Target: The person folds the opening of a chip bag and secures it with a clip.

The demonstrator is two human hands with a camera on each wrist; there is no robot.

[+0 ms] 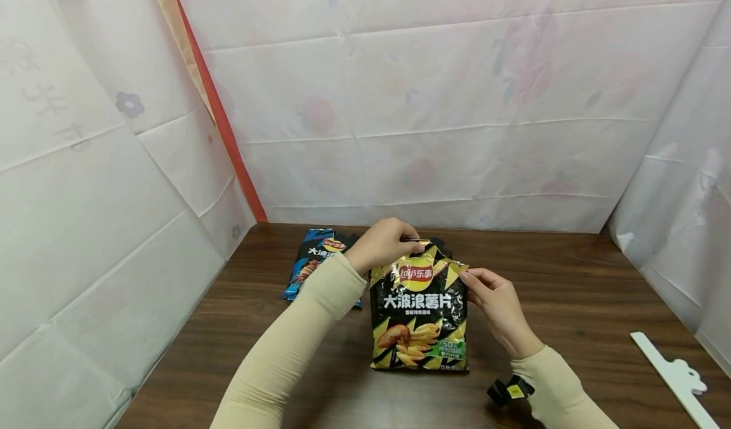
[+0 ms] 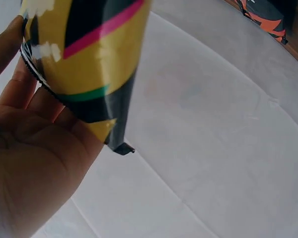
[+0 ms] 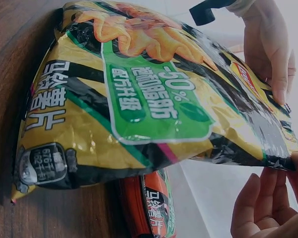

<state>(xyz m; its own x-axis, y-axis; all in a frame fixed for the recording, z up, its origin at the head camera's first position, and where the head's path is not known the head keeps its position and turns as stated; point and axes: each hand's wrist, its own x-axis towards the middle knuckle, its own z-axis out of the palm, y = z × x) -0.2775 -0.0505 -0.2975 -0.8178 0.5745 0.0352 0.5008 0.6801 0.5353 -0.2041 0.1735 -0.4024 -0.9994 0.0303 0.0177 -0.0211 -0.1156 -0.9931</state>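
Note:
A yellow-and-black bag of potato chips stands upright at the middle of the table, its printed front facing me. My left hand pinches its top edge with thumb and fingers. At the top right corner, my right hand pinches the bag between thumb and fingertips. The left wrist view has the bag in front of the left palm. Seen from the right wrist, the bag slants up from the wooden table, with both hands along its upper edge.
A blue-and-black chip bag lies behind my left forearm. Behind the yellow bag, the right wrist view shows a red chip bag. A white strip with a wavy cutout lies at the table's right. White cloth hangs around the table.

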